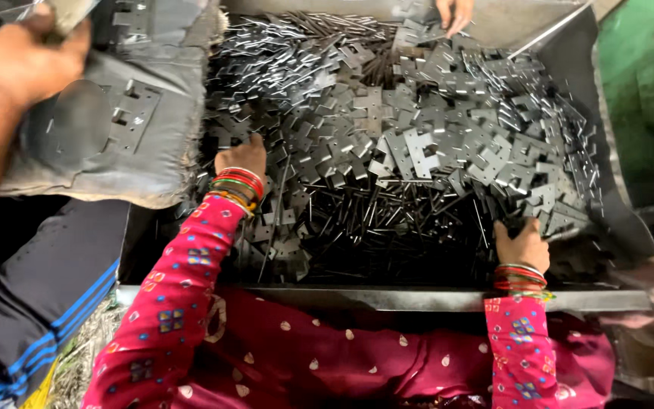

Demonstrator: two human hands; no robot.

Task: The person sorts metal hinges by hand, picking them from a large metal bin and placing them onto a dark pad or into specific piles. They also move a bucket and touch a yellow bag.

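Both hands, left (241, 157) and right (522, 244), buried among flat metal plates (410, 151) heaped in a dark tray (387, 298)

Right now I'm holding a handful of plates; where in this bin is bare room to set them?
Little room. Bare metal shows only along the back wall near another person's hand. Elsewhere stamped plates crowd the bin, around the left hand and right hand.

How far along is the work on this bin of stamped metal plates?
Done: nothing visibly sorted out; no separate stack shows. In hand: the left hand and right hand both dig into the loose metal plates in the tray. A co-worker's hand tips a grey sack at the corner. Left: nearly the whole heap.
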